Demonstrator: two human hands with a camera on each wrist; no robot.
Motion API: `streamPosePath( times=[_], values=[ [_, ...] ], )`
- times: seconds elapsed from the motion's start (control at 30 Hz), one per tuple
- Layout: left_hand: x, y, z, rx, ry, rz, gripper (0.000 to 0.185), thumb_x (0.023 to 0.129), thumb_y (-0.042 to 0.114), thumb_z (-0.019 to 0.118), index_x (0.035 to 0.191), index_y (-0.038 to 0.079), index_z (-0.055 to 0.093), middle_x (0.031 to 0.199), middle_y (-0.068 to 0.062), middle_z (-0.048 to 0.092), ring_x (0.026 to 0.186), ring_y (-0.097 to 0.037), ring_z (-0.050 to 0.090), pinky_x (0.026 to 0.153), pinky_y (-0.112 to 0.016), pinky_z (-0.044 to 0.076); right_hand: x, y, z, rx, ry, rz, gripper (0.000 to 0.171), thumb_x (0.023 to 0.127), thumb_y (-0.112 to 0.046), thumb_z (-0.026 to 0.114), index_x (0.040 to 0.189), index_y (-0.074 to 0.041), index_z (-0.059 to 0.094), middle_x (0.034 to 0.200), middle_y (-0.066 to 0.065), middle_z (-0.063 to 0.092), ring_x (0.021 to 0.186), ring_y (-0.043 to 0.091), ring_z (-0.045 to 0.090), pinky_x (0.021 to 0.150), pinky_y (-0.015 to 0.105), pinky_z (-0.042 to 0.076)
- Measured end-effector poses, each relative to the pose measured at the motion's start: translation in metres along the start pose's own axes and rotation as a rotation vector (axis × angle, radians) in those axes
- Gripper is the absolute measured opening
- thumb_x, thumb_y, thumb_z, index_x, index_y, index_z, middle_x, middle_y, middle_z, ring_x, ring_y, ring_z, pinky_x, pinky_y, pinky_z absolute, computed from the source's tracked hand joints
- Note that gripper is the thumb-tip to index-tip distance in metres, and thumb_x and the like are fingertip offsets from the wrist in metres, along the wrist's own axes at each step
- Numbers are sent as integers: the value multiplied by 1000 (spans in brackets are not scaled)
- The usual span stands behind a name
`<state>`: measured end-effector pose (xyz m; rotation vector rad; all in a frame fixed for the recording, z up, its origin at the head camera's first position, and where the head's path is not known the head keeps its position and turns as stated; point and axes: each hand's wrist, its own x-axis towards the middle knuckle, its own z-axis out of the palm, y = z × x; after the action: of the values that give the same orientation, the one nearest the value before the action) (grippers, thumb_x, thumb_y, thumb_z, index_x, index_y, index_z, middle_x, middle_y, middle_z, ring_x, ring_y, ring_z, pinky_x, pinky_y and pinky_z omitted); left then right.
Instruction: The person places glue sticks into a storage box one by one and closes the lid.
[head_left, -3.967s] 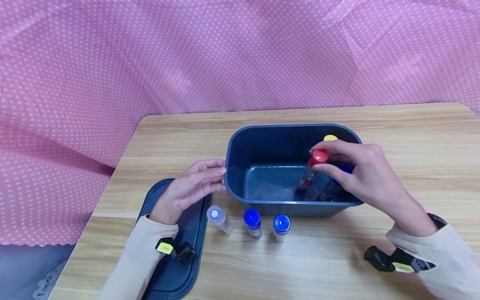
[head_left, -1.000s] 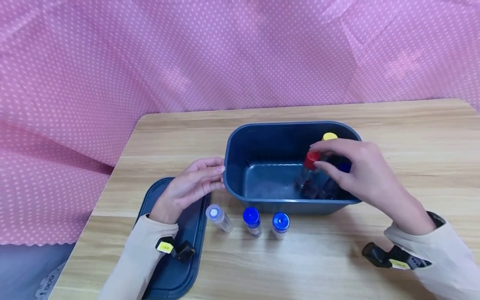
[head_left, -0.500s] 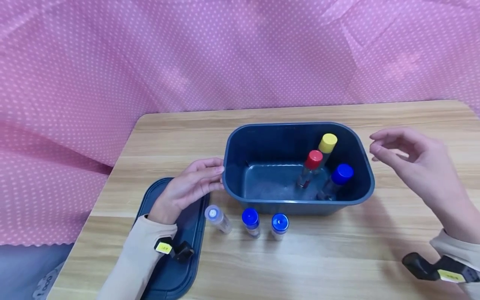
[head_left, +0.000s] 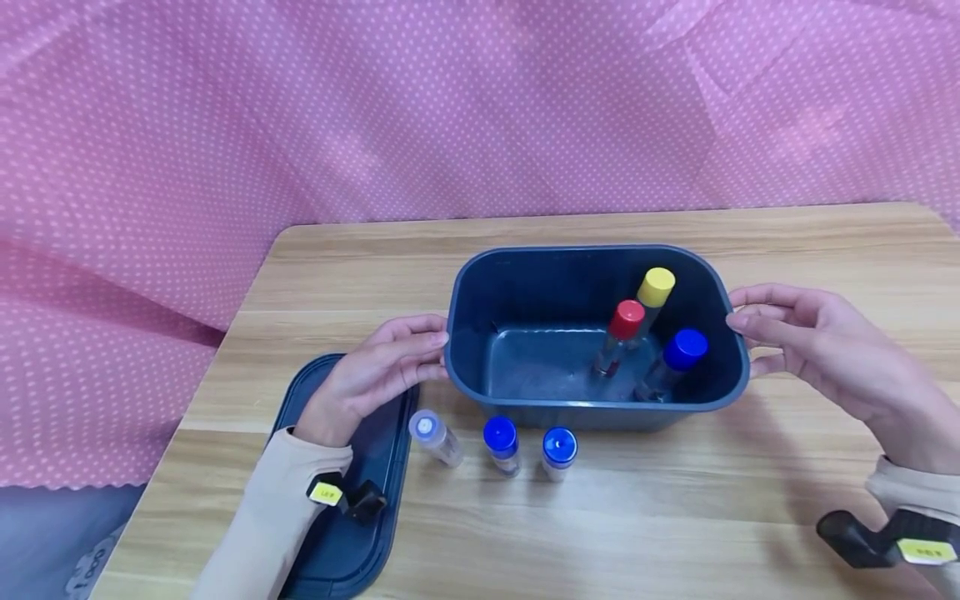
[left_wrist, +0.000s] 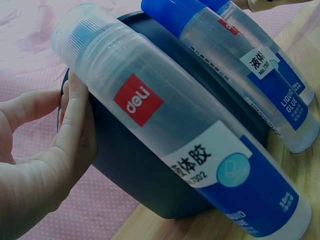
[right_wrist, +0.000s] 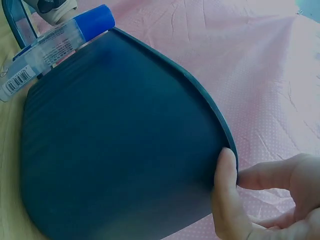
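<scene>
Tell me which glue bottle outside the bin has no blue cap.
The leftmost bottle, beside the lid: its cap is clear, the other two are blue.

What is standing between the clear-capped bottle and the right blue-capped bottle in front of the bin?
In the head view, one other blue-capped bottle stands between the clear-capped bottle and the right blue-capped bottle.

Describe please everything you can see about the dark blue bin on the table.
The dark blue bin is a rectangular tub with rounded corners and a thin rolled rim; it looks like smooth plastic. It stands upright and open on the wooden table, with no lid on it. Three capped glue bottles lean inside at its right end. The left hand touches its left wall, and the right hand touches the rim at its right end. Three more bottles stand outside along its near wall.
</scene>
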<state>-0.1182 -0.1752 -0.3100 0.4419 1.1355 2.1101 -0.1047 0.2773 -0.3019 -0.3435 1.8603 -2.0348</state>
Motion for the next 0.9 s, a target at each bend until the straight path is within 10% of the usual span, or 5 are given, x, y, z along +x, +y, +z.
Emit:
streamPosePath(
  times=[0.33,0.6,0.9],
  values=[
    [-2,4,1,145,65,0,20,100,3,48,109,7,65,96,-4,69,87,-13,67,82,-27,57,3,6,-6,155,-117,-5,35,100,8,32,112,1,64,103,6,68,84,15,68,66,32,59],
    [-27,8,-5,479,165,161,21,102,6,44,107,9,65,94,-2,64,86,-14,65,81,-32,58,7,8,-9,275,-206,12,38,101,8,28,116,3,62,108,8,68,92,18,69,71,33,60],
    [-60,-1,10,723,102,286,26,90,-8,59,116,-8,59,109,-11,68,99,-23,68,87,-38,56,6,14,-10,382,-250,12,43,102,7,23,118,2,63,111,10,69,96,18,69,75,34,59]
  ],
)
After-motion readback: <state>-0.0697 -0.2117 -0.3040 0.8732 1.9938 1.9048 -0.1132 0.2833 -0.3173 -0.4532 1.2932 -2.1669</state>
